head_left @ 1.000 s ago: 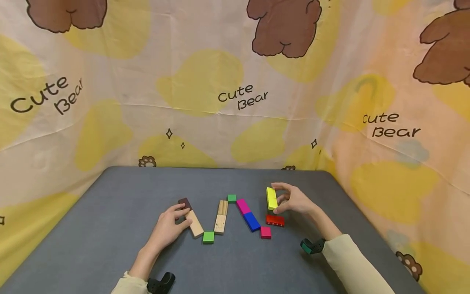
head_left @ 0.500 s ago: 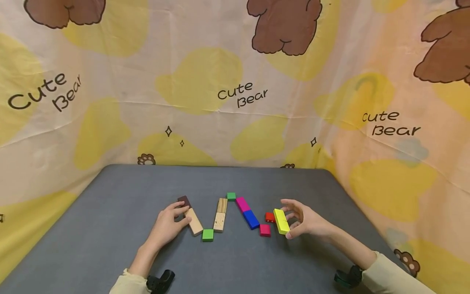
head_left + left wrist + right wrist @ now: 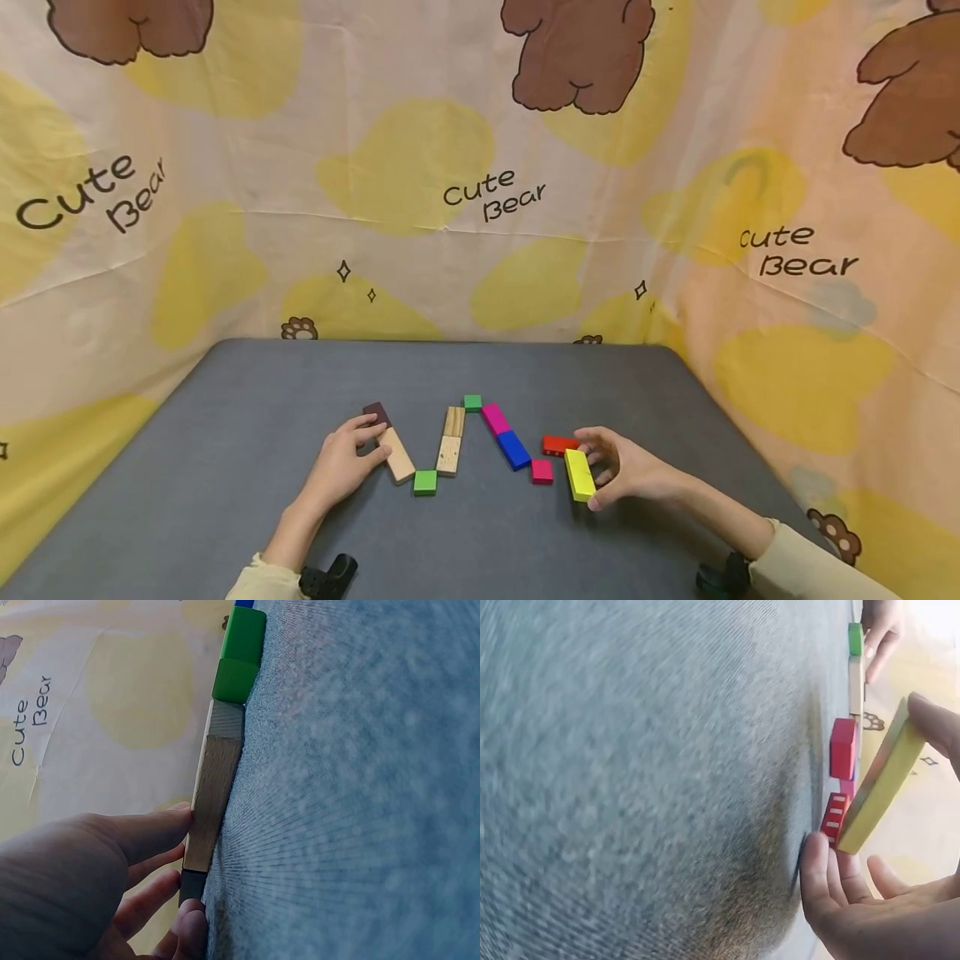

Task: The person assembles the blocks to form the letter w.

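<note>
My right hand (image 3: 626, 468) pinches a yellow block (image 3: 579, 477) by its two ends, thumb at one and fingertips at the other. In the right wrist view the yellow block (image 3: 883, 780) slants above the table, beside a red block (image 3: 834, 815) with pale marks on its side. That red block (image 3: 557, 446) lies behind the held one and is partly covered in the head view. On the left, my left hand (image 3: 341, 458) rests its fingertips on a dark brown block (image 3: 377, 412) and a light wooden block (image 3: 397, 457) lying end to end.
A zigzag row continues across the grey table (image 3: 225, 467): a green block (image 3: 425, 483), two wooden blocks (image 3: 449, 454), another green block (image 3: 472, 403), a magenta block (image 3: 495, 418), a blue block (image 3: 514, 450) and a pinkish-red block (image 3: 542, 472). A printed curtain (image 3: 405, 275) hangs behind.
My right hand has carried the yellow block from behind the red block round to its right front, toward me. The left hand stays on its blocks.
</note>
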Demonstrator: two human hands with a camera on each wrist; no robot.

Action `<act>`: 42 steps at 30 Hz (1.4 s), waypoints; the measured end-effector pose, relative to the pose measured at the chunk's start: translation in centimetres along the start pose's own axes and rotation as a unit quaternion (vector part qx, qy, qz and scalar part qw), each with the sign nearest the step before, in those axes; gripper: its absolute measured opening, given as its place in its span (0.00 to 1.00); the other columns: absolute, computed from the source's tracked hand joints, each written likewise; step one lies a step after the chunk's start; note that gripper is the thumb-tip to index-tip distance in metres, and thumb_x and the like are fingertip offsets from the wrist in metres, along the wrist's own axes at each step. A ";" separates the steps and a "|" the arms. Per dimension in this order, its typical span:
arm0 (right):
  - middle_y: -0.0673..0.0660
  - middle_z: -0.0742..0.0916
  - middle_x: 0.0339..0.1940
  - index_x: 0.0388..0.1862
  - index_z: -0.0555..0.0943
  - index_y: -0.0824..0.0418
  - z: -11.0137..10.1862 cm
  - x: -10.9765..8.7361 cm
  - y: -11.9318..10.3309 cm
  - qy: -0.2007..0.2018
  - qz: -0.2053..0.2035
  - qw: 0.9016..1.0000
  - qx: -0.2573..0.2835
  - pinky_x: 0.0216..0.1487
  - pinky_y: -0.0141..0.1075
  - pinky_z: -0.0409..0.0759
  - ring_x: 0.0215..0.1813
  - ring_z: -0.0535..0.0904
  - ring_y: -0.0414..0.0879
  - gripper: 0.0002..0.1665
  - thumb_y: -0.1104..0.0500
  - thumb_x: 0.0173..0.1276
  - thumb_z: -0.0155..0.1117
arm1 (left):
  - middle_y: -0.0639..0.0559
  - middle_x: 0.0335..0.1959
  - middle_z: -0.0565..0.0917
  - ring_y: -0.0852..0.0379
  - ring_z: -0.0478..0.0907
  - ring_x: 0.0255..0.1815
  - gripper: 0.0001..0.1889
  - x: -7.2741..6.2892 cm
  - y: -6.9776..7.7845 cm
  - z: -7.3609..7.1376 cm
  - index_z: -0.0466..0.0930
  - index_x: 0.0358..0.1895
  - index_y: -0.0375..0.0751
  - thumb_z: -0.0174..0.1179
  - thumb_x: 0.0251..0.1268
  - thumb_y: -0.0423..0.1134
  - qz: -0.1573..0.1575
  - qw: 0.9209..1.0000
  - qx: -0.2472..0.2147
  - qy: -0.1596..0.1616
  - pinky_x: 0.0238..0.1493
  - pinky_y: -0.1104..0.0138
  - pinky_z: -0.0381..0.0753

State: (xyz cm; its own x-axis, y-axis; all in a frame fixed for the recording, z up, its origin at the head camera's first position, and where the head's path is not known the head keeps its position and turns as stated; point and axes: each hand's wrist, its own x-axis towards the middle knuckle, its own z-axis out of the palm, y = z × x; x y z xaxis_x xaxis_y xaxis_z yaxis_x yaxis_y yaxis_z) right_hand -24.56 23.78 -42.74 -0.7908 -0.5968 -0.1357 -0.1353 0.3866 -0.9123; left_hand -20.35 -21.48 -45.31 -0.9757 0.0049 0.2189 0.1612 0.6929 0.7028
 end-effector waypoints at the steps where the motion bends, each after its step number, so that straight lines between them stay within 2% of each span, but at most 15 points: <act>1: 0.63 0.73 0.60 0.72 0.61 0.66 0.0 0.1 0.0 0.001 -0.002 1.000 -0.007 0.51 0.47 0.77 0.58 0.68 0.58 0.55 0.62 0.48 0.81 | 0.37 0.67 0.70 0.35 0.73 0.60 0.23 0.0 0.0 0.0 0.78 0.62 0.32 0.66 0.66 0.37 -0.001 1.000 0.000 0.001 0.56 0.40 0.69; 10: 0.61 0.74 0.61 0.71 0.61 0.65 0.3 0.7 0.3 0.009 -0.022 0.997 -0.077 0.51 0.44 0.77 0.61 0.68 0.57 0.56 0.59 0.47 0.82 | 0.37 0.67 0.71 0.35 0.74 0.59 0.23 -0.1 0.1 0.1 0.79 0.62 0.33 0.66 0.66 0.37 0.001 1.000 -0.002 0.003 0.56 0.40 0.70; 15: 0.59 0.74 0.63 0.72 0.61 0.63 0.2 1.3 0.4 0.020 -0.012 0.994 -0.105 0.50 0.43 0.76 0.60 0.68 0.55 0.58 0.57 0.45 0.83 | 0.38 0.68 0.70 0.35 0.73 0.60 0.23 0.1 -0.1 0.0 0.78 0.62 0.33 0.65 0.66 0.38 -0.002 1.000 -0.003 0.003 0.57 0.40 0.68; 27: 0.59 0.74 0.60 0.71 0.63 0.63 0.4 2.9 1.0 0.073 0.002 0.991 -0.114 0.40 0.38 0.75 0.53 0.69 0.54 0.58 0.59 0.43 0.85 | 0.37 0.68 0.70 0.35 0.74 0.59 0.23 0.0 -0.2 0.1 0.78 0.62 0.32 0.66 0.66 0.38 0.004 1.000 -0.004 0.004 0.56 0.41 0.70; 34: 0.61 0.72 0.64 0.71 0.63 0.63 0.8 2.9 1.2 0.116 0.033 0.990 -0.073 0.44 0.41 0.77 0.55 0.70 0.55 0.58 0.62 0.41 0.85 | 0.37 0.68 0.70 0.35 0.73 0.60 0.23 0.0 -0.2 0.3 0.78 0.62 0.33 0.65 0.66 0.38 -0.001 1.000 -0.006 0.002 0.57 0.40 0.69; 42: 0.63 0.73 0.64 0.71 0.64 0.67 1.2 4.5 0.8 0.179 0.053 0.980 -0.070 0.43 0.39 0.78 0.46 0.74 0.52 0.61 0.64 0.37 0.87 | 0.36 0.68 0.70 0.34 0.72 0.60 0.23 0.1 -0.1 0.3 0.78 0.62 0.32 0.66 0.65 0.37 0.002 1.000 -0.008 0.004 0.57 0.40 0.69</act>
State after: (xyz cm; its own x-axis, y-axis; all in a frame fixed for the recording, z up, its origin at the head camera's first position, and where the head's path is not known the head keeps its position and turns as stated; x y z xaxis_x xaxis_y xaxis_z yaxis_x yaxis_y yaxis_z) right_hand -27.51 20.51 -44.53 -0.9601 -0.2735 -0.0589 -0.1027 0.5403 -0.8352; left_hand -20.47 -21.35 -45.53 -0.9737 0.0020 0.2278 0.1681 0.6810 0.7127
